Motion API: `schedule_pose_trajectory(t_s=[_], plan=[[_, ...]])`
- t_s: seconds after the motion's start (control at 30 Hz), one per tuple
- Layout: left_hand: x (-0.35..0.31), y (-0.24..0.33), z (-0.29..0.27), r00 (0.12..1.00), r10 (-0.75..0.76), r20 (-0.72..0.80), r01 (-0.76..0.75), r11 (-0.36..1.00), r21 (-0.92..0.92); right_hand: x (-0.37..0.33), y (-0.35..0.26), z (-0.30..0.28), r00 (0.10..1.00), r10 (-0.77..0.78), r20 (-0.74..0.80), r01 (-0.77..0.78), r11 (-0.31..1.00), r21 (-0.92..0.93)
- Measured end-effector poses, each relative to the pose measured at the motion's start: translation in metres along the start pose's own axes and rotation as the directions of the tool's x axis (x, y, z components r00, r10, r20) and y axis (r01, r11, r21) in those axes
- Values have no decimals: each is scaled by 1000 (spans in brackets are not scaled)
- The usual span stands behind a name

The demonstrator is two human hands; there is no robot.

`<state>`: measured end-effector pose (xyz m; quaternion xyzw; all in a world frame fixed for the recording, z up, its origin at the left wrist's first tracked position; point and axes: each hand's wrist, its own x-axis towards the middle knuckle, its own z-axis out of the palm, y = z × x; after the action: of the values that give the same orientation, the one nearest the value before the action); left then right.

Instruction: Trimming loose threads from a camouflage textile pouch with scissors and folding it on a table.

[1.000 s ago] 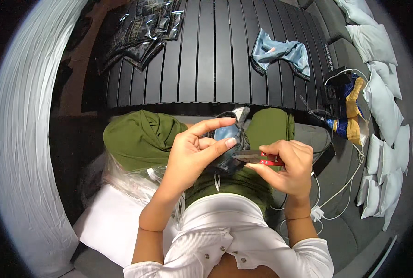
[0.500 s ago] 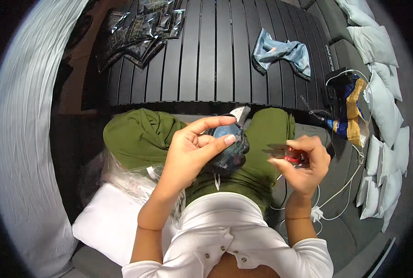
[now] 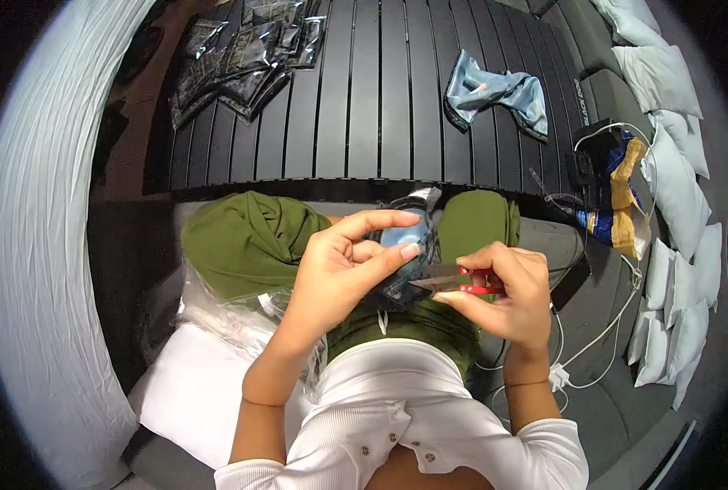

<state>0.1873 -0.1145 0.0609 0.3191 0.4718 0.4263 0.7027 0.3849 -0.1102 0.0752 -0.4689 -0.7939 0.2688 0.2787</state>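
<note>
Over my lap, my left hand (image 3: 331, 265) pinches a blue piece of fabric with black lacy edging (image 3: 398, 284) between thumb and fingers. Part of the cloth is hidden behind that hand. My right hand (image 3: 511, 294) is closed around small red-handled snips (image 3: 480, 289). Their two metal blades stand apart and point left, with the tips at the fabric's black edge. Whether the blades touch the cloth, I cannot tell.
Ahead is a black slatted table (image 3: 364, 106) with dark shiny packets (image 3: 254, 57) at its left and a blue satin cloth (image 3: 503, 94) at its right. A white pillow (image 3: 188, 392), clear plastic (image 3: 225, 318), a blue-and-yellow bag (image 3: 625, 200) and white cables (image 3: 601, 351) lie around me.
My right hand has moved left with the snips, bringing the blades from beside the fabric to its edge. My left hand keeps its pinch nearly in place.
</note>
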Motion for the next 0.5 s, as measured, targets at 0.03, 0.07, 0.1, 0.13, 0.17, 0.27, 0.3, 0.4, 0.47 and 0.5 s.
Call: schedule_pose_trajectory(t_s=[0.03,0.07,0.1,0.13,0.17,0.27,0.3,0.4,0.47,0.5], plan=[[0,1,0,1000,-3,5,3,1000,1,0,0,0,1000,1,0,-1,1000,0],[0,1,0,1000,-5,9,5,1000,1,1,0,0,1000,0,3,0,1000,2],[0,1,1,1000,-6,9,6,1000,0,1,0,-1,1000,-1,7,1,1000,4],[1,1,1,1000,-5,3,5,1000,17,1,-1,-1,1000,-1,7,1,1000,4],[1,0,1,1000,-4,-5,4,999,34,1,-1,-1,1000,-7,12,7,1000,-8],[1,-1,0,1000,-1,1,1,998,60,1,1,0,1000,-18,17,18,1000,-25],[1,-1,0,1000,-1,2,1,998,60,1,2,0,1000,-21,16,22,999,-32],[1,0,-1,1000,-7,9,7,999,38,3,1,0,999,-45,10,45,998,-41],[2,-1,-2,1000,9,-1,-9,995,100,4,1,-1,998,-58,11,58,997,-53],[2,-2,-2,1000,10,-2,-10,995,101,4,0,-1,997,-71,11,71,995,-65]])
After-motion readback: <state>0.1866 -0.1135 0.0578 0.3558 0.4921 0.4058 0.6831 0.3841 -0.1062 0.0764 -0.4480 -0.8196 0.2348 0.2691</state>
